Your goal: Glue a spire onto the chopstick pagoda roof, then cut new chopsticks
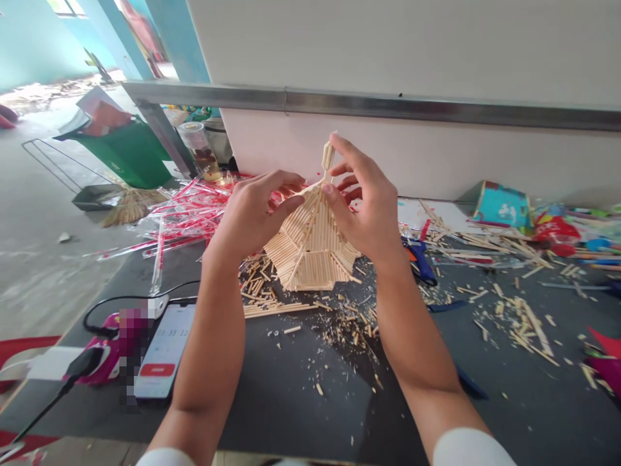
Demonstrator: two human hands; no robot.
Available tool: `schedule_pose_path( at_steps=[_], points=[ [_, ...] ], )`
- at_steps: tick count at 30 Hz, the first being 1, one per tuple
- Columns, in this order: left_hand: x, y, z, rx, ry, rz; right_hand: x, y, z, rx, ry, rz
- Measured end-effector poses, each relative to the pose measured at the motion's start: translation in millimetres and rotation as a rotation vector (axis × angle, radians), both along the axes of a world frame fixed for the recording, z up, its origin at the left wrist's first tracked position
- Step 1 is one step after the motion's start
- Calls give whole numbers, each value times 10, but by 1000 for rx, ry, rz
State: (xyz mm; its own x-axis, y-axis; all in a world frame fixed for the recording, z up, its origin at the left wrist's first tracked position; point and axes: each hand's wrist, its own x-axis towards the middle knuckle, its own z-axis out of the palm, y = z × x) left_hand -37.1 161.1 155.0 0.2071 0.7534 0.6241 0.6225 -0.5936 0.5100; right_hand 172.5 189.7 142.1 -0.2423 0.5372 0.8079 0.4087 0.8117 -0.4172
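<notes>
A tiered, cone-shaped model built of small pale wooden sticks stands on the dark tabletop, between my hands. My left hand wraps its fingers over the model's upper left slope. My right hand pinches the narrow stick piece at the peak between thumb and fingers, and its thumb presses the model's top. Loose sticks and wood chips lie in front of the model. My hands hide part of its upper slopes.
A phone showing a timer and a black cable lie left of my left arm. Red-and-white straws spread behind. Blue-handled scissors and scattered sticks lie right. A metal rail and a wall stand beyond.
</notes>
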Motion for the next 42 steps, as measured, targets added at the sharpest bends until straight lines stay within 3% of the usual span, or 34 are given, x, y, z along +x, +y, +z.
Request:
schedule_pose_path(
  at_steps=[20,42],
  points=[
    [-7,-1,-11,-24,13,-14,46,59,-19,58,-47,31],
    [-11,-14,0,-12,23,-33,39,20,-10,11,-55,13]
  ],
)
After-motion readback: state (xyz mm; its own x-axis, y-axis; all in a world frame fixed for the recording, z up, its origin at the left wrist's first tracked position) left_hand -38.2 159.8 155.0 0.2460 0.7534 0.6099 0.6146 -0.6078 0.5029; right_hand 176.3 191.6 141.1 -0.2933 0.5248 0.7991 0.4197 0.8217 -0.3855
